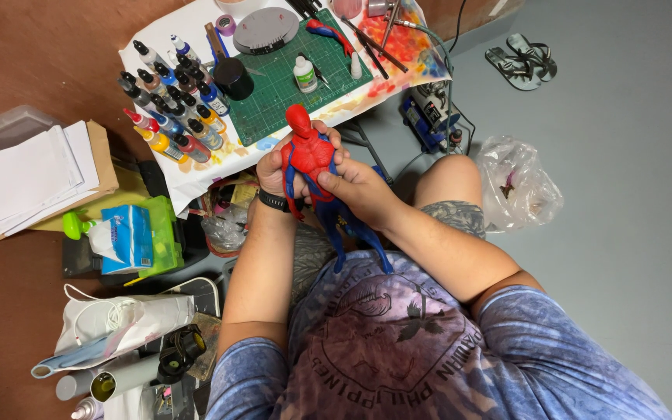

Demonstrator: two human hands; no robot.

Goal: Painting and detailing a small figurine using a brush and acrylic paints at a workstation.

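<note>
Left hand (274, 173): wrapped around the back of a red and blue figure (310, 167), fingers closed on its torso from the left side, a dark wristband (273, 201) just below.
Right hand (361, 189): closed on the same figure from the right, thumb pressed across the waist, knuckles turned up toward the camera.
Figure: held upright between both hands above the lap, red head (299, 120) clear of the fingers, blue legs (355, 233) hanging down against the patterned shirt (398, 342).
Arm pose: both forearms rise from the body and converge at the figure; the left elbow is tucked near the left thigh, the right forearm slants in across the bare knee (449, 175).
Holding it well: my judgement is that a grip on the solid torso is the safe one (the thin legs and arms look likelier to bend or snap), with pressure kept even from both sides so the figure does not twist.
Work surface: a green cutting mat (289, 89) lies on a paint-stained sheet just beyond the figure's head, with a small white bottle (304, 75) and a black jar (233, 78) on it.
Paints: a cluster of dropper bottles (173, 101) stands to the left of the mat, well within reach.
Left of the lap: a stack of white paper (29, 179) and a pack of tissues (122, 237) on a green box.
Right of the knee: a crumpled clear plastic bag (519, 183) on the grey floor, and sandals (523, 62) farther off.
</note>
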